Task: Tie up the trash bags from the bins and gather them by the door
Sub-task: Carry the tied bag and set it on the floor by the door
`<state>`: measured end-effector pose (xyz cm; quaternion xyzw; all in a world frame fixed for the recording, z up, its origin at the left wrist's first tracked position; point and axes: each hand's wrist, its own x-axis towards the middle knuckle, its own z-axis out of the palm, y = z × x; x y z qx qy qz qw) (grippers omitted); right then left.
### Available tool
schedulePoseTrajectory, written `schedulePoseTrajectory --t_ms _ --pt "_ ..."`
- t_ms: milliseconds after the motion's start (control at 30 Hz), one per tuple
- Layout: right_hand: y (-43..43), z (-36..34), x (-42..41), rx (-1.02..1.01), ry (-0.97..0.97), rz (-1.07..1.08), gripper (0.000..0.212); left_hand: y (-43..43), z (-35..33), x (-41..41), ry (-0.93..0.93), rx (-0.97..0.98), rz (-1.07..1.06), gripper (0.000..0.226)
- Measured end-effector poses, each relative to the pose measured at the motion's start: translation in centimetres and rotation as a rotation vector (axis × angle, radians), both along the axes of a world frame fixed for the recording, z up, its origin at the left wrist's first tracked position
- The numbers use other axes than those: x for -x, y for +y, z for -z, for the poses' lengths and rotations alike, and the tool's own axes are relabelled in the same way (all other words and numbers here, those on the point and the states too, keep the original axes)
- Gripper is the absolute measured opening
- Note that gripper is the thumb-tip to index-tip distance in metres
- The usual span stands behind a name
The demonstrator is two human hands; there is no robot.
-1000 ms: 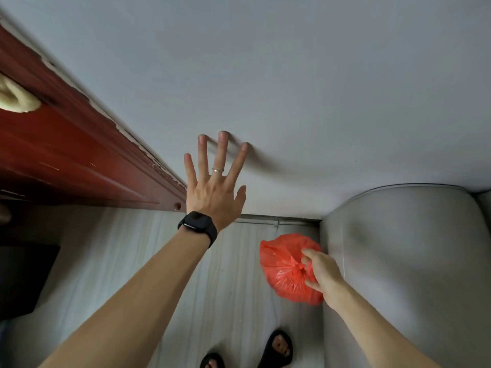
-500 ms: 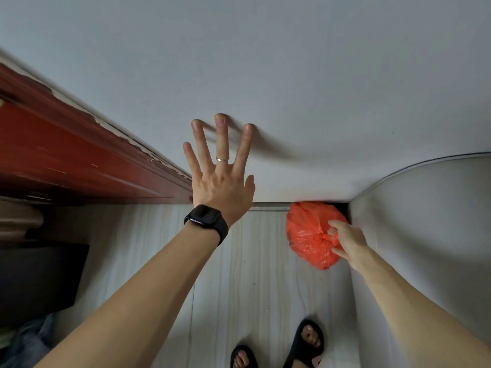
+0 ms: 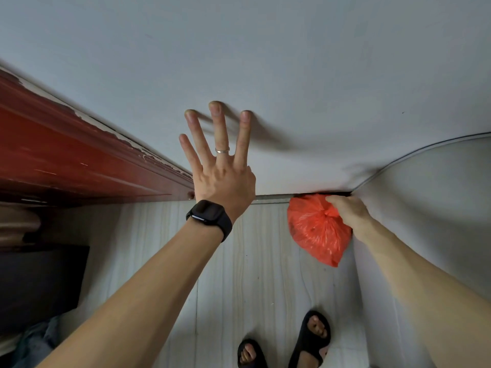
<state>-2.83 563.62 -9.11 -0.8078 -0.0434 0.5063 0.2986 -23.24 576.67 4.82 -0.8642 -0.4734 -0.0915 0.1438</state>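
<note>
Fingers of the left hand [image 3: 223, 179] were spread apart, 3 tips pressed flat on the pale grey wall [image 3: 292, 62] beside the red wooden door frame [image 3: 79, 160]. The right hand [image 3: 350, 213] was clamped on the knotted neck of the small red plastic trash bag [image 3: 316, 229], low at the wall's bottom edge over the whitish plank floor [image 3: 252, 274].

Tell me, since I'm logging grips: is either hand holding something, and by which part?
The right hand grips the red trash bag by its tied, gathered neck. The left hand holds nothing, fingers spread.
</note>
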Motion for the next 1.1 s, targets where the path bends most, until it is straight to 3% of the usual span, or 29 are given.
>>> schedulePoseTrajectory --t_ms 133,300,567,667,867,1100 --pt "-1.7 2.2 1.3 0.101 -0.004 -0.147 0.030 0.1 0.1 0.0 0.002 -0.021 0.002 0.111" --pt "-2.2 1.2 2.4 0.204 -0.052 -0.500 0.039 -0.3 -0.3 0.2 0.034 -0.004 -0.011 0.111" --pt "-2.2 -5.1 3.6 0.078 -0.386 -0.920 0.022 -1.9 -2.5 0.5 0.027 0.119 -0.034 0.111" --pt "-2.4 -9.6 4.4 0.040 -0.577 -1.068 0.032 -2.4 -4.4 1.9 0.060 0.213 0.006 0.109" --pt "-2.0 -25.5 7.1 0.037 -0.771 -1.277 0.050 -3.7 -13.4 5.8 0.119 0.534 -0.088 0.070" --pt "-1.1 -51.9 11.4 -0.254 -0.993 -1.150 0.045 -3.7 -33.2 12.3 -0.047 0.481 -0.100 0.051"
